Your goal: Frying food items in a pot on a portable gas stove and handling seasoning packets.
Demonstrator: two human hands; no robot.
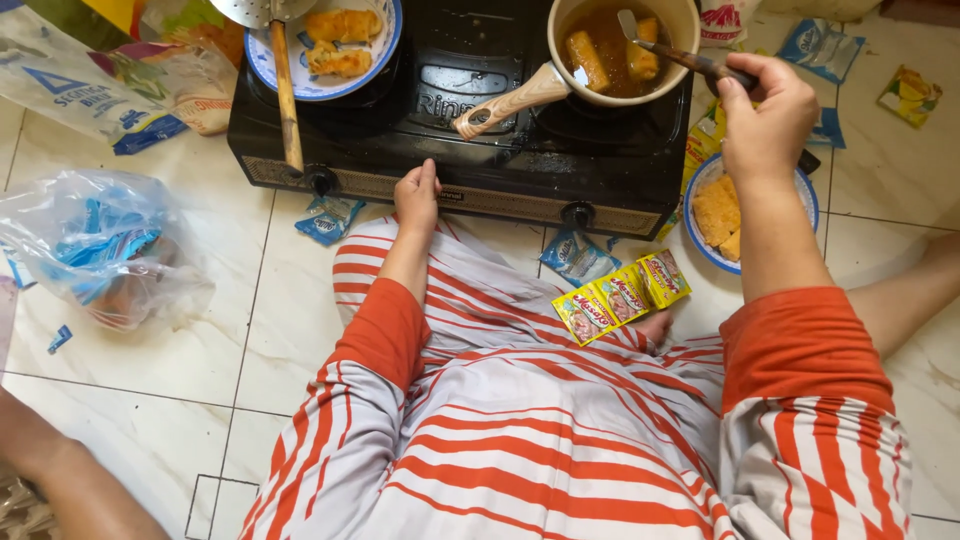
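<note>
A black two-burner gas stove (pixel 470 110) stands on the tiled floor in front of me. On its right burner sits a cream pot (pixel 668 75) with a wooden handle, holding oil and two golden fried pieces (pixel 588 58). My right hand (pixel 765 115) grips a dark-handled utensil (pixel 690 58) whose tip dips into the pot. My left hand (pixel 417 197) rests low against the stove's front edge, between its two knobs, holding nothing. On the left burner a blue-rimmed plate (pixel 378 60) carries fried rolls (pixel 340 40).
A wooden-handled strainer (pixel 285 90) lies across the left plate. A second blue-rimmed plate (pixel 805 195) with uncooked pieces sits at right. A strip of yellow seasoning sachets (pixel 620 297) lies on my lap. Plastic bags (pixel 100 245) and blue wrappers (pixel 575 255) litter the floor.
</note>
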